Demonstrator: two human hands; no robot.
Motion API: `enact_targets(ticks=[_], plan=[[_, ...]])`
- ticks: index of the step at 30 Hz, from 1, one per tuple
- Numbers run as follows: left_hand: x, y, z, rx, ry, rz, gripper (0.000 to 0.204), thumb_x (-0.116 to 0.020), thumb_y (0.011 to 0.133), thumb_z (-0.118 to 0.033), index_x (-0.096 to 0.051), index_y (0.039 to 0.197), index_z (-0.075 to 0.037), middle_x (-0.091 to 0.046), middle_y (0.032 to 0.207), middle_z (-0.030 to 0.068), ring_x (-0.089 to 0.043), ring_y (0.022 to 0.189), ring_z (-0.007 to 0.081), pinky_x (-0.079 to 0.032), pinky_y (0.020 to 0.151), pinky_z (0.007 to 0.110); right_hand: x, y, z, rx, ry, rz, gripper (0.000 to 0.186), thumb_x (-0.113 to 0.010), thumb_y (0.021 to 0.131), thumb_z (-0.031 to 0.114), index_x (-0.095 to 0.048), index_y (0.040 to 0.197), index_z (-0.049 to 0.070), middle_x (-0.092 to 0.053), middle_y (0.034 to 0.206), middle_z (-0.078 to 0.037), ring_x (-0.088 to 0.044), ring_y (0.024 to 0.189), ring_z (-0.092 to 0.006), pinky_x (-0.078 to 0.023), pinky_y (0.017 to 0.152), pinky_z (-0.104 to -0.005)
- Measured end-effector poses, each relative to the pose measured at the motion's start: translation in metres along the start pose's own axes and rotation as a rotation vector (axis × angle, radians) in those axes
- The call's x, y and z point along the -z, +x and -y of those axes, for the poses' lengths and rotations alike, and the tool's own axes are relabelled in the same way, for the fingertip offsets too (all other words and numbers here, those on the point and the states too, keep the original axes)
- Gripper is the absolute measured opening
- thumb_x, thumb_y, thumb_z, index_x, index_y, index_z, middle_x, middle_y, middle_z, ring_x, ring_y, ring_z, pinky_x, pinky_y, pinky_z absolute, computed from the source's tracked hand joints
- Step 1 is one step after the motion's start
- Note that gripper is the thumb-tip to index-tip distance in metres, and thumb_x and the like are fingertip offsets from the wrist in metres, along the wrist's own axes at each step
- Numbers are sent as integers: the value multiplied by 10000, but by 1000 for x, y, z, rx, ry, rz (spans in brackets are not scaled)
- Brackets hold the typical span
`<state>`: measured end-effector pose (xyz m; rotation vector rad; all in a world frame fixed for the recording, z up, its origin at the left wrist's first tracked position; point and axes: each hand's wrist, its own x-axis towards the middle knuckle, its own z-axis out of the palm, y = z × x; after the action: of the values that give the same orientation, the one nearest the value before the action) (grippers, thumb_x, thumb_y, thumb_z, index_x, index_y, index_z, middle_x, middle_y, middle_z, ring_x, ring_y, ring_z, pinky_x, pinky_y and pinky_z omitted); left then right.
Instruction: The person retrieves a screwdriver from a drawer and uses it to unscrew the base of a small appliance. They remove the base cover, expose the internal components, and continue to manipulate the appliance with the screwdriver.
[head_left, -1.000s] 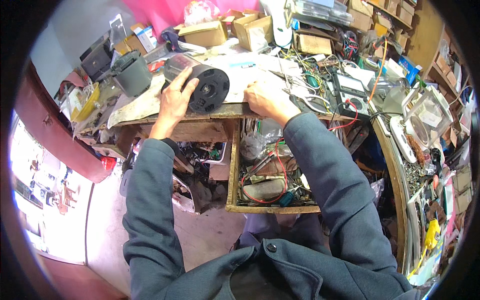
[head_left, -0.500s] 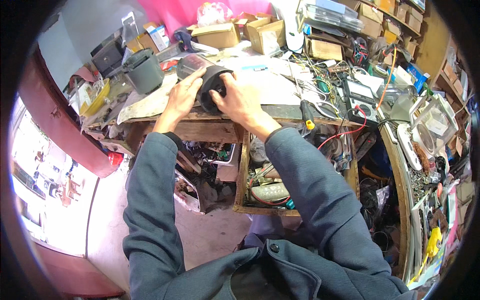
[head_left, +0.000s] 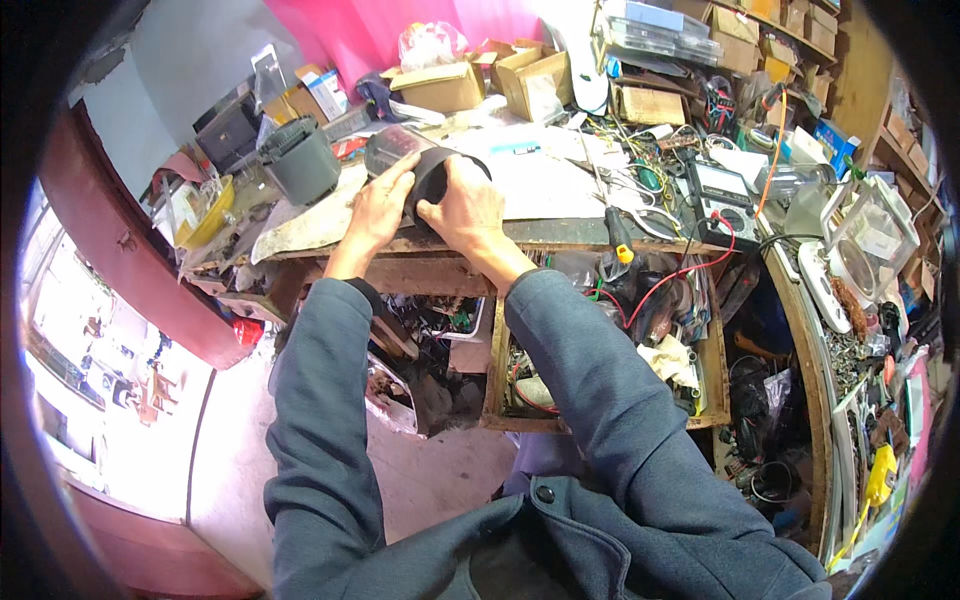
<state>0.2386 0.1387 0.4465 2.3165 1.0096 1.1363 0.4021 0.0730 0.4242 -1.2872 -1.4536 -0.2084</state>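
On the near part of the cluttered workbench lies a clear cylindrical container (head_left: 390,148) with a wide black end, tipped on its side. My left hand (head_left: 376,215) rests along its left side, fingers stretched over the edge of the black part. Curled over the open black end is my right hand (head_left: 468,205), its thumb at the rim and its other fingertips hidden. Both hands hold the container. A dark grey bucket-like housing (head_left: 300,165) stands to the left of it, near a pale sheet (head_left: 318,222).
Below the bench edge an open wooden drawer (head_left: 714,388) holds cables and parts. To the right are a screwdriver (head_left: 618,238), a multimeter (head_left: 728,205) with a red lead (head_left: 655,290), and tangled wires. Cardboard boxes (head_left: 435,88) stand behind; a yellow basket (head_left: 215,212) sits far left.
My right hand has turned further over the black end, so its opening shows less. The container has tilted slightly with it. The view has shifted a little, showing more of the drawer.
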Motion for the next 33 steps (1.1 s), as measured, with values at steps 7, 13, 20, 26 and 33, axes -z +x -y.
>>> enact_targets(ticks=[7, 13, 20, 26, 33], plan=[[-2, 2, -3, -35, 73, -26, 427, -496, 1056, -279, -621, 1396, -52, -627, 1420, 178, -586, 1340, 310, -429, 1134, 373, 9, -2, -6, 29, 48, -25, 542, -849, 635, 275, -614, 1042, 4, -675, 967, -192, -686, 869, -393, -562, 754, -472], [-1, -2, -12, -11, 38, -25, 434, -494, 1056, -279, -617, 1396, -39, -624, 1426, 174, -575, 1354, 302, -422, 1138, 364, 28, -26, -15, 178, 83, -101, 641, -844, 671, 266, -607, 1190, -25, -670, 965, -185, -688, 863, -356, -562, 765, -438], [-6, -1, -13, 41, 34, 4, 449, -488, 1071, -271, -582, 1445, -40, -621, 1448, 144, -548, 1374, 238, -378, 1160, 329, 64, -19, -56, -231, 513, -170, 596, -867, 733, 230, -618, 1214, -20, -676, 914, -92, -646, 801, -189, -551, 747, -337], [-8, -2, -7, 40, -17, -35, 438, -491, 1063, -275, -593, 1441, -77, -631, 1436, 136, -574, 1355, 256, -403, 1149, 345, 92, -33, -75, -406, 782, -89, 604, -845, 828, 98, -528, 1332, -3, -631, 1046, -98, -680, 833, -160, -605, 623, -279], [-35, -49, -28, -10, 19, -428, 452, -523, 1056, -232, -556, 1416, 39, -596, 1431, 233, -565, 1346, 313, -406, 1144, 379, 110, -41, -74, -463, 939, -62, 622, -768, 881, 11, -432, 1405, 42, -615, 1167, -149, -725, 822, -205, -642, 647, -311]])
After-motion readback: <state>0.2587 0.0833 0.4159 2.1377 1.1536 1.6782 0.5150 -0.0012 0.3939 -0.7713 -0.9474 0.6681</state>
